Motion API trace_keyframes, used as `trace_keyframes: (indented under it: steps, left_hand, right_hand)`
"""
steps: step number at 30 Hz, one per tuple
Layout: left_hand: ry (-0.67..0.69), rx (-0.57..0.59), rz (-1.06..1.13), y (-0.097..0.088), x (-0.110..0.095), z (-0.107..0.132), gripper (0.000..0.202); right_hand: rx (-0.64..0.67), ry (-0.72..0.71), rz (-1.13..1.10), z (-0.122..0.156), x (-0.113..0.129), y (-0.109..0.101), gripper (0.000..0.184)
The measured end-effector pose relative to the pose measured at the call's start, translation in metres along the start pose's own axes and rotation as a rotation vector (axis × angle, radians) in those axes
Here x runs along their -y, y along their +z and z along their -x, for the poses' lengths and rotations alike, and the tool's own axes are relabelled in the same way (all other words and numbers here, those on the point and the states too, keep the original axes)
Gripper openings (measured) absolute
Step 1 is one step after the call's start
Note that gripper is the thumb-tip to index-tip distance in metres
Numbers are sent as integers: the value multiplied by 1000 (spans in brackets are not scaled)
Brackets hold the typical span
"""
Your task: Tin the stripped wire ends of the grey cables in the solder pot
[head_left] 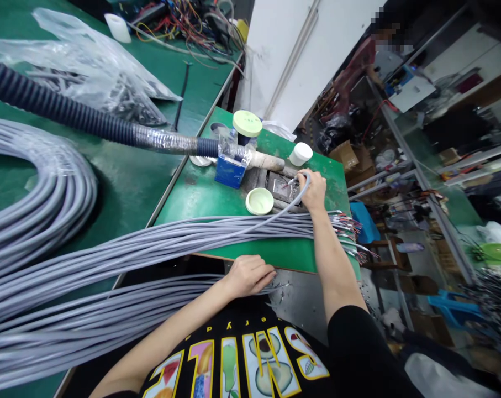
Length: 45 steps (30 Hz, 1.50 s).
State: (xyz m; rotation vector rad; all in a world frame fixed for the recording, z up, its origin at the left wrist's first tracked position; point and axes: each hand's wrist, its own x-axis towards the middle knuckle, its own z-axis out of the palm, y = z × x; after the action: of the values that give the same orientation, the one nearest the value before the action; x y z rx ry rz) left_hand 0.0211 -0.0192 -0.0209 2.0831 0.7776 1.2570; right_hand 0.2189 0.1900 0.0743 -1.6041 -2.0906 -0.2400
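My right hand [314, 189] is closed on a grey cable [302, 194] near its stripped end. The cable bends in an arc, with its thin wires over the shiny surface of a small solder pot [280, 187]. Beneath my right forearm lies a long bundle of grey cables [217, 229], their red, white and dark wire ends [349, 226] fanned out on the right. My left hand [251, 273] is at the front table edge with its fingers curled. A second cable bundle [163, 301] passes under my left wrist; whatever those fingers hold is hidden.
A ribbed black hose [88, 121] reaches to the pot beside a blue block [230, 170]. Around it stand an open round tub [259, 201], a yellow-lidded jar [247, 124] and a white tub [300, 154]. Coiled cables [68, 182] and a plastic bag [105, 72] lie left. A person is at upper right.
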Motion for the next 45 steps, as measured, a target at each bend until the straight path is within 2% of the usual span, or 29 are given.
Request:
trace_keyframes:
  steps: [3, 6, 7, 9, 11, 12, 13, 15, 17, 18, 21, 24, 28, 31, 34, 37, 41, 45]
  left_hand:
    - [45, 0, -83, 0, -1, -2, 14]
    - [-30, 61, 95, -16, -16, -10, 17]
    - [-74, 123, 229, -25, -23, -14, 18]
    - [-158, 325, 559, -47, -40, -20, 23]
    - [-182, 519, 869, -65, -51, -24, 26]
    - [-250, 491, 986, -71, -54, -26, 29]
    - [-354, 400, 1048, -73, -54, -27, 31]
    - [-586, 112, 1057, -68, -50, -31, 33]
    - [-700, -126, 1066, -55, -45, -35, 36]
    - [-721, -194, 1116, -48, -43, -37, 38]
    - [-790, -300, 1249, -31, -45, -39, 40]
    - [-848, -329, 1296, -25, -52, -35, 38]
    - [-802, -293, 1262, -24, -57, -27, 35]
    - [-722, -241, 1204, -19, -57, -21, 33]
    - [-651, -201, 1166, -16, -56, -17, 31]
    - [-644, -197, 1144, -16, -56, -16, 31]
    - [-674, -204, 1122, -18, -53, -17, 34]
    - [-672, -257, 1085, -18, -52, -18, 32]
  right_hand:
    - [9, 16, -22, 0, 2, -1, 27]
    - [-67, -40, -82, 9, 9, -19, 26]
    - [-105, -68, -104, 14, 13, -29, 25]
    - [-157, -131, -157, 30, 22, -52, 23]
    - [-165, -217, -253, 51, 34, -75, 23]
    - [-163, -284, -314, 63, 40, -85, 23]
    - [-163, -375, -363, 76, 46, -93, 26]
    - [-153, -515, -413, 101, 58, -102, 32]
    - [-111, -594, -424, 126, 69, -104, 35]
    - [-86, -618, -430, 138, 74, -104, 35]
    - [-37, -669, -448, 167, 81, -100, 35]
    - [-5, -673, -438, 187, 82, -101, 37]
    - [61, -618, -509, 198, 87, -109, 39]
    - [88, -439, -546, 201, 99, -113, 31]
    - [87, -313, -423, 203, 110, -112, 22]
    - [78, -320, -360, 204, 115, -110, 17]
    - [102, -300, -396, 205, 116, -110, 18]
    - [208, -244, -516, 204, 116, -110, 22]
